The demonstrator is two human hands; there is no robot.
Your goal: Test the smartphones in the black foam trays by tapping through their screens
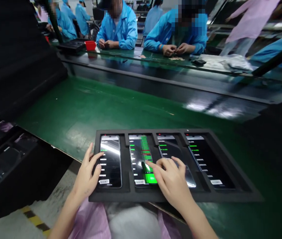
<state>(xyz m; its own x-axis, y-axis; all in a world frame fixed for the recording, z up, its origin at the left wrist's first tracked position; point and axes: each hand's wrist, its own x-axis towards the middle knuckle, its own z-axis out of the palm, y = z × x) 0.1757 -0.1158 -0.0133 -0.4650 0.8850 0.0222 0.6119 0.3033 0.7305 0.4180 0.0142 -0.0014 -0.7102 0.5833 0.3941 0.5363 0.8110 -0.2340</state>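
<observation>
A black foam tray (233,196) lies at the near edge of the green bench and holds several phones side by side, all lit with green test menus. My left hand (87,176) rests at the tray's left edge, fingers apart, the index tip touching the screen of the leftmost phone (111,156). My right hand (172,181) lies flat over the third phone (167,146), fingers spread, its index tip pressing the screen of the second phone (139,152) above a bright green bar. The fourth phone (205,159) sits untouched at the right.
The green bench (86,106) runs ahead to a dark conveyor (180,86). People in blue coats sit across it working with their hands; a red bin (90,45) stands there. More black trays (3,159) with phones sit stacked at my left.
</observation>
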